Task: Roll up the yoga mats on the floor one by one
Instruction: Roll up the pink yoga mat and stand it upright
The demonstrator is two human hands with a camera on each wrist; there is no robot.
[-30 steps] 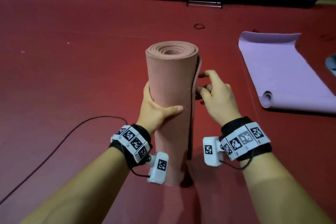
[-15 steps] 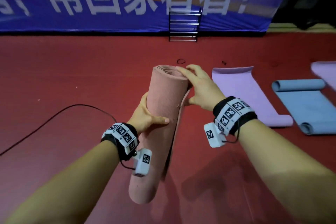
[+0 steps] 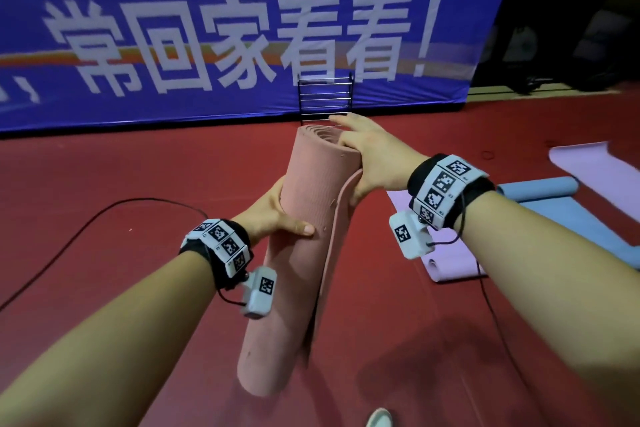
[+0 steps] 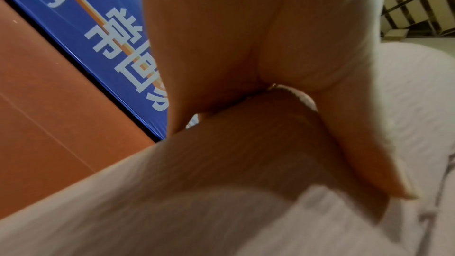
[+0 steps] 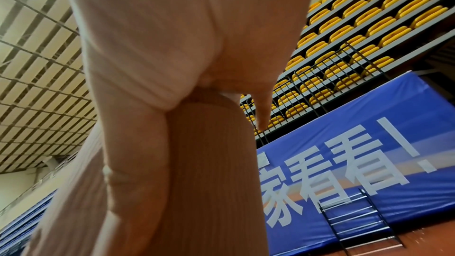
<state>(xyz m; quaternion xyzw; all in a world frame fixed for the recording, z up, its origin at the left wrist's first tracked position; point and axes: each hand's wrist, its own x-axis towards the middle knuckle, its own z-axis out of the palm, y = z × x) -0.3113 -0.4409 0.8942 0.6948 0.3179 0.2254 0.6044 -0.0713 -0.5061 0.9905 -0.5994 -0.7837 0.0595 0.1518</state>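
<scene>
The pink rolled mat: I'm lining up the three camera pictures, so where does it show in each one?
Head: the pink rolled mat stands tilted at centre, left hand gripping its middle, right hand on its top end.
Left wrist: it fills the lower half, blurred.
Right wrist: a ribbed column runs from centre to the bottom edge.
Shared landmark: the blue banner with white characters, in all three.
</scene>
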